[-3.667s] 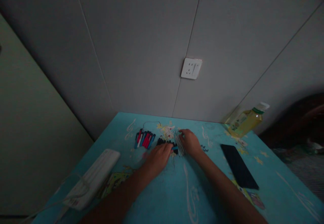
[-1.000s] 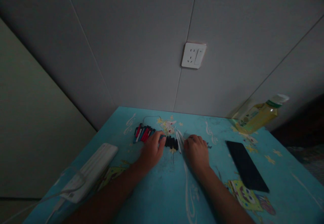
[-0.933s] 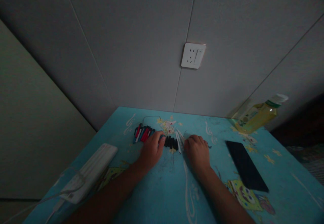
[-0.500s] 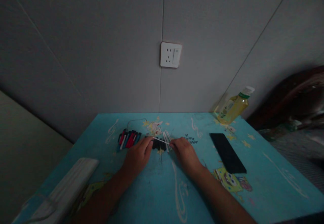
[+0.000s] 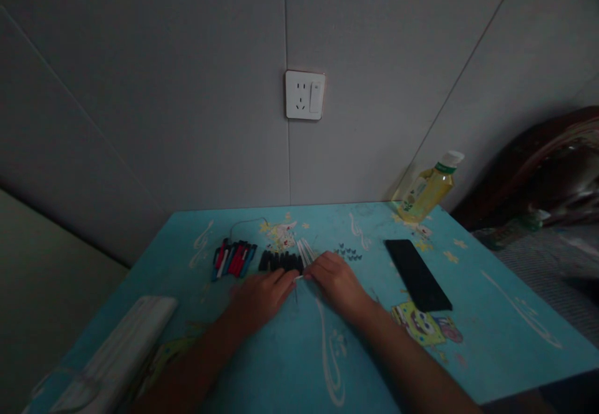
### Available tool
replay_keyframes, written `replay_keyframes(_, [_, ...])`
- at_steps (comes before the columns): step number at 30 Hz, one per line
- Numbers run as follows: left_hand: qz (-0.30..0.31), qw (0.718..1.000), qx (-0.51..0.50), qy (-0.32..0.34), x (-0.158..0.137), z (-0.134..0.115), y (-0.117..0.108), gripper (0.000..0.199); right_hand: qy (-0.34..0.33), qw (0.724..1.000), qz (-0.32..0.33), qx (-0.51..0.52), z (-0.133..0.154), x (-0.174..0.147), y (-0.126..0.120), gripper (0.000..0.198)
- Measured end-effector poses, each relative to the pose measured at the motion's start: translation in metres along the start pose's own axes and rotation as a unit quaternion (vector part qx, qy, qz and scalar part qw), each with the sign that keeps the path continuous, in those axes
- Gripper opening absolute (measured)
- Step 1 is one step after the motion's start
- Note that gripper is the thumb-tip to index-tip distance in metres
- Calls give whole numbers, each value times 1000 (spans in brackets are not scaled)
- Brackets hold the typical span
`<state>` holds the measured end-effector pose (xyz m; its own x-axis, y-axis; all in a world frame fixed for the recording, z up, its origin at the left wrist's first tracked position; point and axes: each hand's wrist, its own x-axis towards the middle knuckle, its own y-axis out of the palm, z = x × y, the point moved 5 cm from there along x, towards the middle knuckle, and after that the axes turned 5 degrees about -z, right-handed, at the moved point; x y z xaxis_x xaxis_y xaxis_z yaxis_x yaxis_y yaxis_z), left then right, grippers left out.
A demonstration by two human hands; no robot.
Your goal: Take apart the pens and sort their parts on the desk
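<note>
Between my hands is a thin white pen refill (image 5: 299, 277), of which only a short piece shows. My left hand (image 5: 264, 292) pinches its left end, and my right hand (image 5: 334, 281) closes on its right end. Just beyond my fingers lies a row of short black pen parts (image 5: 281, 260). Several more white refills (image 5: 306, 251) fan out near my right fingertips. To the left is a bunch of red, blue and white pen barrels (image 5: 234, 259). Small dark pieces (image 5: 347, 251), too small to name, lie in rows to the right.
A black phone-like slab (image 5: 418, 275) lies on the blue patterned table (image 5: 262, 364). A bottle of yellow drink (image 5: 427, 192) stands at the back right corner. A long white object (image 5: 121, 345) lies at the left. A socket plate (image 5: 305, 95) is on the wall.
Both hands have come closer together and slightly nearer to me, now below the black parts. Less of the refill shows between the fingers. The view has shifted slightly.
</note>
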<state>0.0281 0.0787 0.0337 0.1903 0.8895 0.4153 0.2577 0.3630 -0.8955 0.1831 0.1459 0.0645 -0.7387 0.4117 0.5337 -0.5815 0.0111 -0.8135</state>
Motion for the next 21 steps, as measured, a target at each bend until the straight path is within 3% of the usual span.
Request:
replay_keyframes(5, [29, 1000, 3, -4, -3, -13, 1, 24, -4, 999, 3, 34, 10, -2, 5, 22])
replay_keyframes(10, [35, 999, 30, 1, -4, -14, -2, 23, 2, 999, 8, 31, 14, -2, 4, 23])
replay_keyframes(21, [30, 999, -15, -21, -7, -12, 5, 27, 8, 998, 59, 26, 9, -5, 9, 15])
